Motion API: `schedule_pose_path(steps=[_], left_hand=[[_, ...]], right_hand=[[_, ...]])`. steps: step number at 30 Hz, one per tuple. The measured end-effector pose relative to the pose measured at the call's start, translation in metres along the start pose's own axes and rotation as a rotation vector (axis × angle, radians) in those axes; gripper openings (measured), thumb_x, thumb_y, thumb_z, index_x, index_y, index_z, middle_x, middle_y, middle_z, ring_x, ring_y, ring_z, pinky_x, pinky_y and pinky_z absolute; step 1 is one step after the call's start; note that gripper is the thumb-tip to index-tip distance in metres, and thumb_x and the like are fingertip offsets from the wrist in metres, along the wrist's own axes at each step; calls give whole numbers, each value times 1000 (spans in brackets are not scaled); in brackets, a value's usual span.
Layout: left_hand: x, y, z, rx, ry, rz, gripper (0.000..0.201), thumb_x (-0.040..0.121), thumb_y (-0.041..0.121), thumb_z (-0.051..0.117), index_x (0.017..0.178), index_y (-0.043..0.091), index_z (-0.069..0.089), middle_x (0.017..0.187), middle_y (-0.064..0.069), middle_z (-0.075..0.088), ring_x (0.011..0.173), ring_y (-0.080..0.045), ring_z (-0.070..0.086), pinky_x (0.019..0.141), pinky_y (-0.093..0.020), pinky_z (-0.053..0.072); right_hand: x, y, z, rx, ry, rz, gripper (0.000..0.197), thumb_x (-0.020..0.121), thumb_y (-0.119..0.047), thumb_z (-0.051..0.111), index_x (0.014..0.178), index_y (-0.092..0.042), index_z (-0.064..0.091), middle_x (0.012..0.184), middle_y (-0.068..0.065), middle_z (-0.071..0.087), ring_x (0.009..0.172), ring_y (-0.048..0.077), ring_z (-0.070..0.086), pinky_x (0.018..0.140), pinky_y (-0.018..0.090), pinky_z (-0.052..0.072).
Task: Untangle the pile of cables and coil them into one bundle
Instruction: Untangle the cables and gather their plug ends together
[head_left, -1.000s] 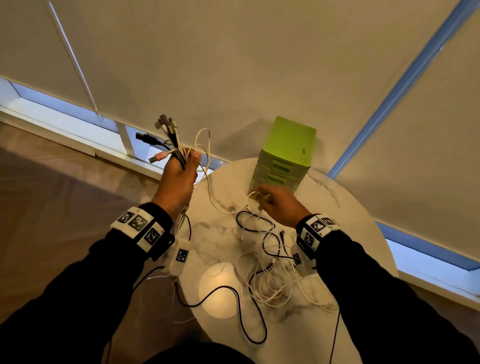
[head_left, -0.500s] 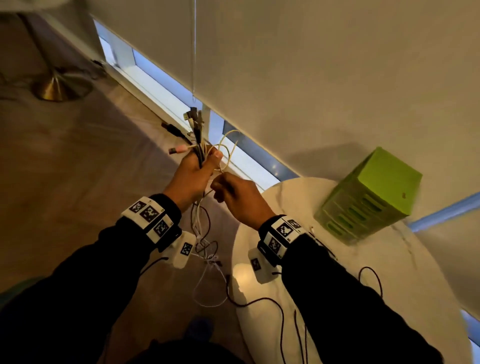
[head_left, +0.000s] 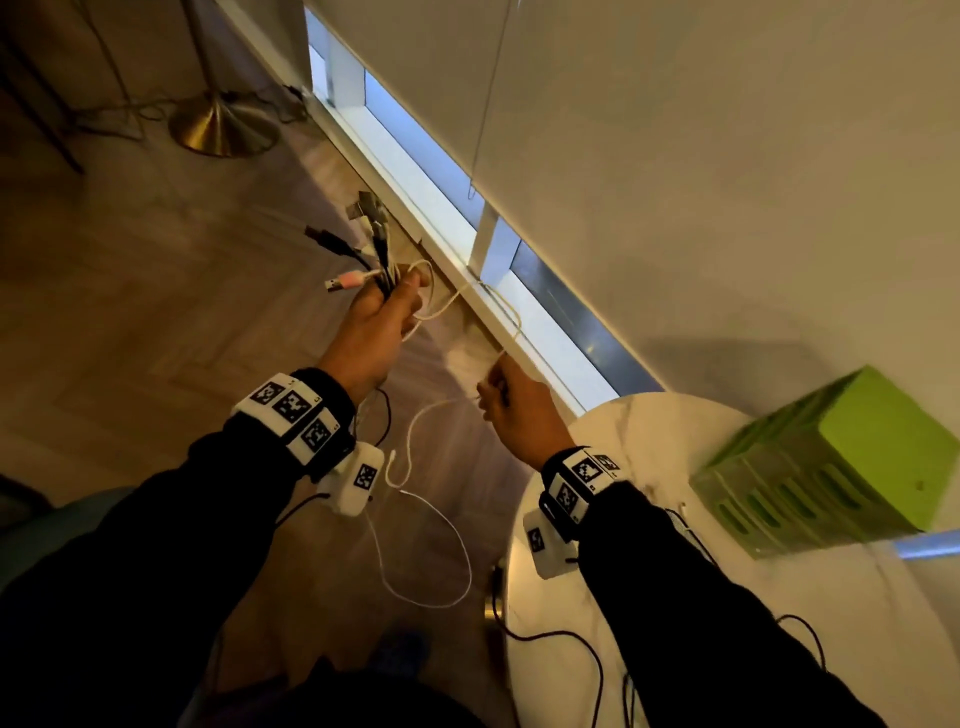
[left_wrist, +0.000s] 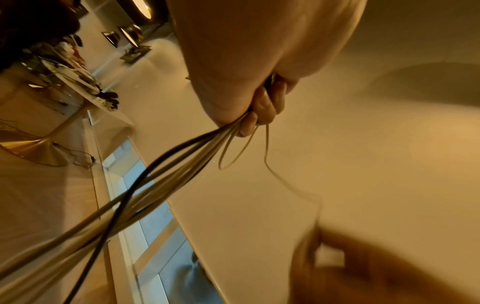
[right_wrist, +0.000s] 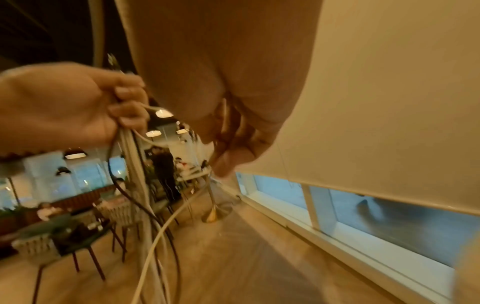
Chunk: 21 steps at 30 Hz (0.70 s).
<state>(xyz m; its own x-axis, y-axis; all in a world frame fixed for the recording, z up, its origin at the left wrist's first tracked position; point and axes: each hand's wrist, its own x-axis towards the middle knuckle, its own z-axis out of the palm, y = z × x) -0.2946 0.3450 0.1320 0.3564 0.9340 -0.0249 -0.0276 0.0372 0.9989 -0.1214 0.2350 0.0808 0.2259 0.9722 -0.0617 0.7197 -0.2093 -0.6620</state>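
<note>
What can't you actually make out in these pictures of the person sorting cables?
- How many cables the left hand grips: in the head view, fingers cover them.
- What the right hand pinches: too thin in the head view, motion-blurred in the left wrist view.
- The table: cut off by the head view's edge and covered by the right sleeve.

Both arms wear long black fabric sleeves (head_left: 701, 613) that reach down to the wrists. Each wrist carries a broad black band faced with white square tiles printed with black-and-white coded markers (head_left: 291, 410), several in a row on the left wrist (head_left: 582, 483) and likewise on the right. Below each band hangs a small white plastic box bearing one more such marker (head_left: 358, 480), with a thin black lead (head_left: 298, 506) running from the left box toward the sleeve.
</note>
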Motion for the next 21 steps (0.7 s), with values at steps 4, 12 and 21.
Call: schedule_pose_path(steps=[4,12,21], left_hand=[[9,-1,-15,-38,18,-13,23,107,32,44,99,25,64,76,12,49,67,5,50,71,-13,44],[5,-15,-9,-5,-101,-76,23,100,43,53,90,29,67,71,9,43,57,-2,41,63,-25,33],[-7,-4,12,-3,-319,-51,26,107,30,45,98,16,65,60,4,31,52,-7,32,55,-20,35]], right_hand=[[-14,25,5,-302,-483,432,63,95,-30,65,147,-9,36,147,15,46,129,32,51,91,32,45],[1,-34,20,117,-98,-117,62,93,-39,64,146,-25,34,150,2,46,134,15,48,109,33,43],[12,-29,18,-106,227,-279,36,97,-31,63,129,-21,53,125,2,57,102,16,58,82,31,55]])
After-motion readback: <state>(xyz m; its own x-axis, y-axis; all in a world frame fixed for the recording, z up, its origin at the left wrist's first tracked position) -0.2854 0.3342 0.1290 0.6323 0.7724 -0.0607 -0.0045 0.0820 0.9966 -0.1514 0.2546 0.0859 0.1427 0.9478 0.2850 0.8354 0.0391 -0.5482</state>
